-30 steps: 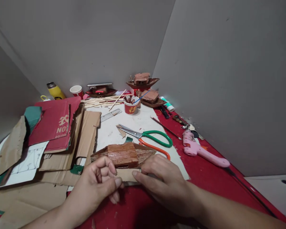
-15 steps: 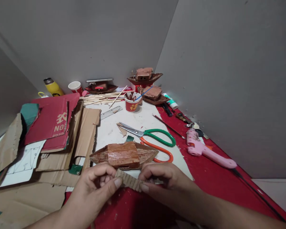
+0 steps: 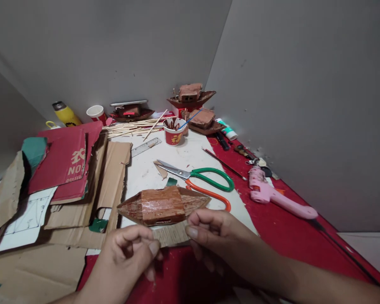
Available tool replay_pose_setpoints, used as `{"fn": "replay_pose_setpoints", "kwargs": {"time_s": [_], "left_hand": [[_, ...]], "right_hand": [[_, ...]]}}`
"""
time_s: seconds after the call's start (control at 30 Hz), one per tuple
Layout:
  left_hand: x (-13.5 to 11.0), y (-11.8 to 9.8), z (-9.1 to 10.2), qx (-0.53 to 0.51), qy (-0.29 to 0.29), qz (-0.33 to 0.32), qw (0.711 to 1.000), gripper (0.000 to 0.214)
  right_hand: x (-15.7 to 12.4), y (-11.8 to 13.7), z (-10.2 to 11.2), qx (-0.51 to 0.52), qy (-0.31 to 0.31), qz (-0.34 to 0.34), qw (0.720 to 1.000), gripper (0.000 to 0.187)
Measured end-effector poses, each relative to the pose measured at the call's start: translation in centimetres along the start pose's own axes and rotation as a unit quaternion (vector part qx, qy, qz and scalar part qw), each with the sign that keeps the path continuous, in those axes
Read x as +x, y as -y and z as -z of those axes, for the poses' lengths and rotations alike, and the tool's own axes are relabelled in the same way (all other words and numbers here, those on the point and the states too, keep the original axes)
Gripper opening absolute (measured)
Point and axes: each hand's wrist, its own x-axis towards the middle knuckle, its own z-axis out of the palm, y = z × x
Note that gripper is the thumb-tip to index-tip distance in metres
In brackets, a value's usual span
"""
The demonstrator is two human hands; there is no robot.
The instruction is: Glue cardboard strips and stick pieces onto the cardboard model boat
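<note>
So, two hands and one strip (image 3: 168, 235) of ribbed card between them. The left hand (image 3: 131, 253) pinches one end between thumb and fingers; the right hand (image 3: 220, 238) nips the other end the same way. The strip sits just on the near side of a brown boat (image 3: 163, 204); whether it touches the hull, I can't tell. Four boats in all: this one, its roof glossy, lies on the white paper (image 3: 199, 154), and three more are at the back, one of them up on a red box (image 3: 181, 112). Beyond the near boat lies one pair of scissors (image 3: 185, 174), one loop green, the other orange. I count two cups, and the nearer cup (image 3: 173, 136) has one blue stick in it. One clear ruler (image 3: 145, 147) lies near a heap of thin sticks (image 3: 129, 128), too many to count. Over on the right, one pink glue gun (image 3: 269, 195) rests on the red cloth (image 3: 286, 232), and one yellow bottle (image 3: 65, 115) is at the far left
</note>
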Motion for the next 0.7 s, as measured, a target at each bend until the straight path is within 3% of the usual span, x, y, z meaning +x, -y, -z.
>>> {"fn": "replay_pose_setpoints", "kwargs": {"time_s": [0.03,0.07,0.13,0.2,0.3,0.4,0.7], "left_hand": [[-0.1,0.1,0.2,0.077,-0.036,-0.089,0.992,0.016],[-0.2,0.3,0.5,0.163,-0.065,-0.192,0.966,0.011],[-0.2,0.8,0.9,0.314,-0.085,-0.375,0.868,0.023],[-0.2,1.3,1.4,0.402,-0.052,-0.469,0.785,0.027],[0.0,1.7,1.8,0.449,-0.016,-0.514,0.731,0.034],[0.2,2.0,2.0,0.479,-0.017,-0.539,0.693,0.037],[0.4,3.0,2.5,0.523,0.006,-0.482,0.703,0.044]], "right_hand": [[0.0,0.0,0.0,0.002,0.002,-0.008,1.000,0.035],[0.0,0.0,0.1,0.007,0.006,-0.016,1.000,0.036],[0.0,-0.1,0.0,0.022,0.015,-0.028,0.999,0.037],[0.0,-0.3,-0.1,0.038,0.030,-0.039,0.998,0.039],[0.1,-0.5,-0.2,0.050,0.045,-0.051,0.996,0.039],[0.3,-0.6,-0.4,0.054,0.044,-0.055,0.996,0.040],[0.7,-0.9,-0.5,0.038,0.014,-0.048,0.998,0.042]]}}
